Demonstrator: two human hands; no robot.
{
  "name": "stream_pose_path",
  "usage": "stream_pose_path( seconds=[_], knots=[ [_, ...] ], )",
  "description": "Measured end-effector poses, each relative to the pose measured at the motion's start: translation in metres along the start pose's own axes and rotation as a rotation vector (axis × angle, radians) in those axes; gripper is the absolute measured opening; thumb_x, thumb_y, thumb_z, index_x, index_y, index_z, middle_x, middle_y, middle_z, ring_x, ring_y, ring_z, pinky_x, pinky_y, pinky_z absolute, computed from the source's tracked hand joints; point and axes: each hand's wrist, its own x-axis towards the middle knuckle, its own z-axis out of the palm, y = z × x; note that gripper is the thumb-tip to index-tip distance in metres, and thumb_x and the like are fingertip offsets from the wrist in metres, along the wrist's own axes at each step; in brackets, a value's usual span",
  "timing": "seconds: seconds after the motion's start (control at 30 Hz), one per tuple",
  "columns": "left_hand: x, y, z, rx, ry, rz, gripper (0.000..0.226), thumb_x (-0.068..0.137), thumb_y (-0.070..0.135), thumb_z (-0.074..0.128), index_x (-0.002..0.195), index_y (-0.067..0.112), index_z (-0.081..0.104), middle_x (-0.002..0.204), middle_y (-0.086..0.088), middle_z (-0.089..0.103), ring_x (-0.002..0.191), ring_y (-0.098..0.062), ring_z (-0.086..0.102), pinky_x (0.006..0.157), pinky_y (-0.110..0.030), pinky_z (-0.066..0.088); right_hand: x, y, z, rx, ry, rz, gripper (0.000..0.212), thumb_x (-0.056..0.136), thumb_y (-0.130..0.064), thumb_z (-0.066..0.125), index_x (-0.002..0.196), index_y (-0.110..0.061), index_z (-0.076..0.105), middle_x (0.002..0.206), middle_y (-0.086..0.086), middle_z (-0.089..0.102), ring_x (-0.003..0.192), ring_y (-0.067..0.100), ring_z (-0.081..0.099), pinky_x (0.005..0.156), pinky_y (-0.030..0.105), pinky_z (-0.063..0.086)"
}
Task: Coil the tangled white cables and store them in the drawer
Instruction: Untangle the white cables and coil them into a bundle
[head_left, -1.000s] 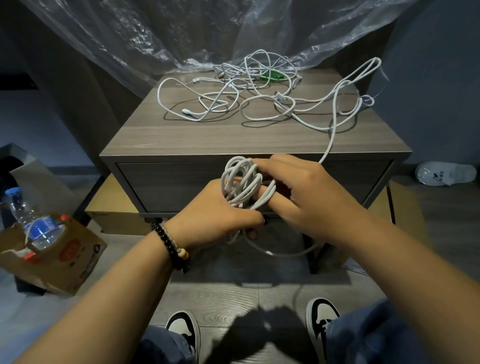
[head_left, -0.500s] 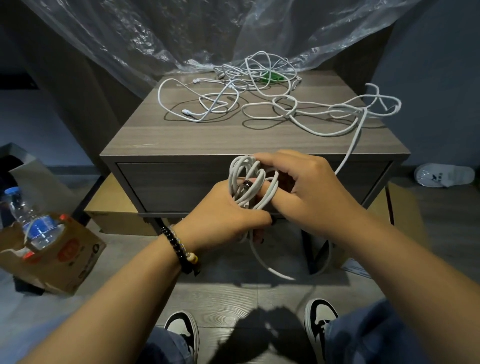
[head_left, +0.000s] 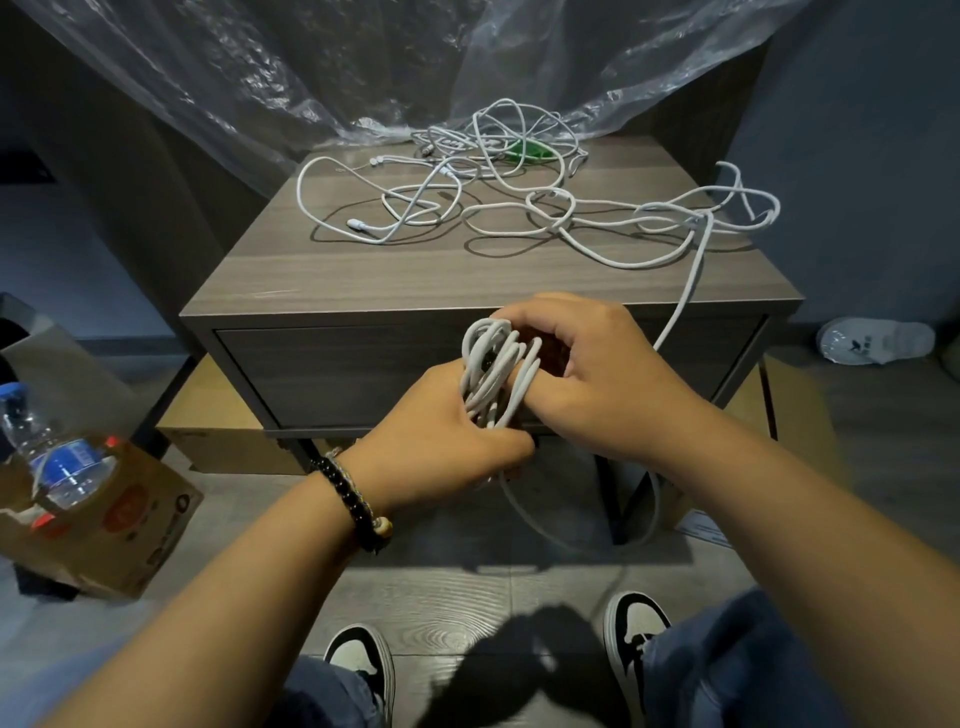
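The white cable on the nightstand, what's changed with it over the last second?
The slack white cable feeding the coiled bundle dropped from a raised loop to lie on the grey wooden nightstand, its loops spilling past the right edge. Left hand and right hand keep gripping the bundle. The far tangle and closed drawer stayed put.

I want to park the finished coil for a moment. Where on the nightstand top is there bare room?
The front strip of the nightstand top, between the front edge and the loose white cables, is bare, widest at the front left. The back and right are crowded with cable loops, and one strand crosses the front right edge.
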Motion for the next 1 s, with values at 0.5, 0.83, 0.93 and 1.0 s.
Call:
stream_pose_path(
  seconds=[0.5,0.83,0.93,1.0],
  knots=[
    [0.002,-0.008,-0.015,-0.001,0.094,0.002,0.019,0.076,0.008,0.07,0.084,-0.009,0.067,0.065,-0.015,0.064,0.058,-0.012,0.059,0.055,-0.028,0.049,0.008,-0.011,-0.005,-0.177,-0.106,0.059,0.022,0.083,-0.026,0.055,0.096,-0.019,0.071,0.077,-0.007,0.065,0.066,0.009,0.053,0.062,0.028,0.044],
    [0.013,-0.008,-0.044,-0.796,0.569,-0.086,0.023,0.095,0.014,0.052,0.072,0.013,0.049,0.049,0.002,0.042,0.041,-0.01,0.045,0.05,-0.025,0.051,-0.009,-0.012,0.018,-0.31,-0.136,0.01,0.049,0.091,-0.052,0.032,0.093,-0.021,0.07,0.088,-0.005,0.069,0.088,0.017,0.062,0.086,0.041,0.046],
    [0.015,-0.009,-0.052,-1.026,0.617,-0.08,0.033,0.098,0.024,0.046,0.066,0.017,0.043,0.046,0.005,0.039,0.041,-0.008,0.042,0.052,-0.022,0.049,-0.014,-0.015,0.021,-0.422,-0.334,-0.09,0.049,0.093,-0.052,0.026,0.092,-0.026,0.067,0.087,-0.01,0.067,0.085,0.012,0.061,0.091,0.038,0.04],
    [0.014,-0.008,-0.057,-1.131,0.641,-0.063,0.041,0.1,0.028,0.042,0.06,0.017,0.041,0.042,0.006,0.038,0.039,-0.007,0.041,0.051,-0.02,0.047,-0.017,-0.012,0.023,-0.479,-0.426,-0.161,0.029,0.096,-0.04,0.042,0.098,-0.025,0.066,0.092,-0.008,0.068,0.089,0.016,0.063,0.088,0.039,0.043]
  ],
)
